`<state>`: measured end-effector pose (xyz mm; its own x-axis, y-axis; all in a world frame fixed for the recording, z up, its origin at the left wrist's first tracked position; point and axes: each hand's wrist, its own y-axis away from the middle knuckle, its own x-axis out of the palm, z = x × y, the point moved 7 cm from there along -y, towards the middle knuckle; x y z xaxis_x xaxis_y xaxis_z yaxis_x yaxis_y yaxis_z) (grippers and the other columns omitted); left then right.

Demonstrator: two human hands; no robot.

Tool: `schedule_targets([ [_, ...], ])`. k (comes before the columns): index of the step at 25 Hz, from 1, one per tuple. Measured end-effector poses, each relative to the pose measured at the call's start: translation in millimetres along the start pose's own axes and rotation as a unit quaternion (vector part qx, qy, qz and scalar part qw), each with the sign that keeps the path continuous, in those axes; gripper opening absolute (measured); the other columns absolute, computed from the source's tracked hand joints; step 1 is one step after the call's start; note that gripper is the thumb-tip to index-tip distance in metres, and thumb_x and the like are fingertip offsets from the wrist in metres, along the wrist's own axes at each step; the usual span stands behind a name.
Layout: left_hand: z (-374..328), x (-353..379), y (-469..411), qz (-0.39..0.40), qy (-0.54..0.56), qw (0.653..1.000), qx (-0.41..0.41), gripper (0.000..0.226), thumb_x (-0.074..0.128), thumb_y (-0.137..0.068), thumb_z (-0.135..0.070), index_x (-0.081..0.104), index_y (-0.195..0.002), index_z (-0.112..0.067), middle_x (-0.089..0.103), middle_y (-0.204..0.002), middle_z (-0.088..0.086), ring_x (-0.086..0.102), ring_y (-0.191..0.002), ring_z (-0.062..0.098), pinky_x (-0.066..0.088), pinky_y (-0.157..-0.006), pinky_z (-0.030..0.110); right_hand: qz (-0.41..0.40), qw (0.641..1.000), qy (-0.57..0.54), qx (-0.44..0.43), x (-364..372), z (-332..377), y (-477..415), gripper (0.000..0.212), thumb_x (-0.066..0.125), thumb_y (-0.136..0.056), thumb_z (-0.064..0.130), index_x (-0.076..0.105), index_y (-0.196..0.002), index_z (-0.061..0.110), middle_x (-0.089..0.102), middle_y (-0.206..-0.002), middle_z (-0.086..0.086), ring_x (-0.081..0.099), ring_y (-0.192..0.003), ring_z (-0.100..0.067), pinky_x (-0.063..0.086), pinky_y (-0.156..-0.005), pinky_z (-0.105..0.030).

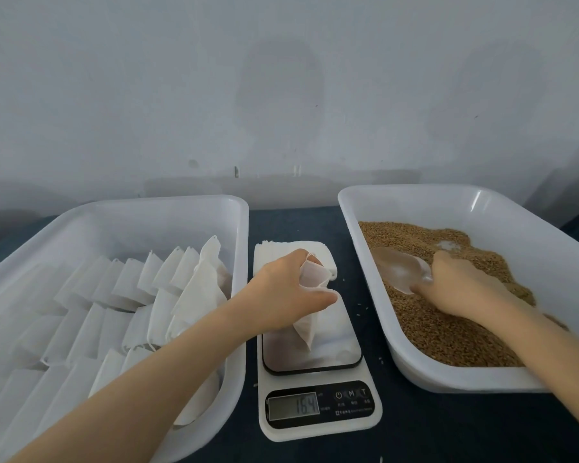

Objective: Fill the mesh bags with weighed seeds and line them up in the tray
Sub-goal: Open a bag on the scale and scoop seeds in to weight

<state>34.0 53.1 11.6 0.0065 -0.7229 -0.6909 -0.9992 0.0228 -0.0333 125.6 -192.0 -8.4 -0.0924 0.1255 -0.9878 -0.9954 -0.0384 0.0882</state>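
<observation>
My left hand (290,289) grips the open mouth of a white mesh bag (306,324), whose bottom rests on the plate of a white digital scale (318,389) reading 16.4. My right hand (462,285) holds a clear plastic scoop (398,267) by its handle, its bowl lying on the brown seeds (448,329) in the right white tray (515,208). The left white tray (147,212) holds several white mesh bags (131,295) standing in rows. A stack of flat empty bags (281,250) lies behind the scale.
Both trays and the scale sit on a dark tabletop (415,429) against a pale wall. A few loose seeds lie scattered on the table beside the scale. My left forearm crosses over the left tray's near right corner.
</observation>
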Motion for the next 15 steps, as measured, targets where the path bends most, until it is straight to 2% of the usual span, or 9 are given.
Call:
schedule_targets([
  [4, -0.2, 0.7, 0.2, 0.003, -0.002, 1.000, 0.001, 0.034, 0.067, -0.078, -0.046, 0.050, -0.104, -0.032, 0.055, -0.095, -0.018, 0.056, -0.083, 0.003, 0.040, -0.061, 0.015, 0.037, 0.998, -0.048, -0.004, 3.8, 4.0, 1.5, 0.036, 0.054, -0.092, 0.041, 0.051, -0.088, 0.005, 0.059, -0.063, -0.003, 0.052, -0.045, -0.012, 0.037, -0.040, -0.022],
  [6, -0.3, 0.5, 0.3, 0.002, -0.002, 1.000, 0.003, 0.034, 0.067, -0.078, -0.046, 0.051, -0.104, -0.031, 0.057, -0.096, -0.017, 0.056, -0.084, 0.003, 0.041, -0.064, 0.016, 0.051, 0.993, -0.109, 0.009, 4.9, 4.9, 2.3, 0.038, 0.053, -0.093, 0.040, 0.053, -0.080, 0.005, 0.058, -0.055, -0.005, 0.048, -0.035, -0.012, 0.036, -0.036, -0.020],
  [10, -0.6, 0.5, 1.1, 0.005, 0.003, 1.000, 0.000, 0.029, 0.068, -0.077, -0.044, 0.052, -0.099, -0.033, 0.058, -0.095, -0.016, 0.057, -0.083, 0.003, 0.041, -0.063, 0.017, 0.081, 0.976, -0.199, 0.028, 3.9, 5.8, 5.5, 0.035, 0.051, -0.094, 0.044, 0.049, -0.084, 0.010, 0.054, -0.035, 0.002, 0.044, -0.025, -0.008, 0.036, -0.033, -0.016],
  [13, -0.9, 1.4, 0.6, 0.009, -0.003, 1.000, 0.001, 0.027, 0.068, -0.078, -0.043, 0.051, -0.096, -0.034, 0.059, -0.094, -0.015, 0.057, -0.083, 0.003, 0.041, -0.063, 0.017, 0.088, 0.970, -0.224, 0.025, 0.9, 6.8, 6.2, 0.043, 0.051, -0.092, 0.047, 0.054, -0.100, 0.005, 0.055, -0.035, 0.003, 0.046, -0.026, -0.008, 0.037, -0.034, -0.014],
  [15, -0.3, 2.2, -0.1, 0.011, -0.006, 1.000, 0.000, 0.028, 0.067, -0.078, -0.044, 0.051, -0.098, -0.033, 0.058, -0.094, -0.015, 0.057, -0.083, 0.003, 0.042, -0.063, 0.018, 0.089, 0.967, -0.236, 0.021, -0.9, 6.2, 6.6, 0.045, 0.057, -0.086, 0.051, 0.054, -0.096, 0.007, 0.057, -0.037, 0.003, 0.048, -0.029, -0.008, 0.039, -0.035, -0.015],
])
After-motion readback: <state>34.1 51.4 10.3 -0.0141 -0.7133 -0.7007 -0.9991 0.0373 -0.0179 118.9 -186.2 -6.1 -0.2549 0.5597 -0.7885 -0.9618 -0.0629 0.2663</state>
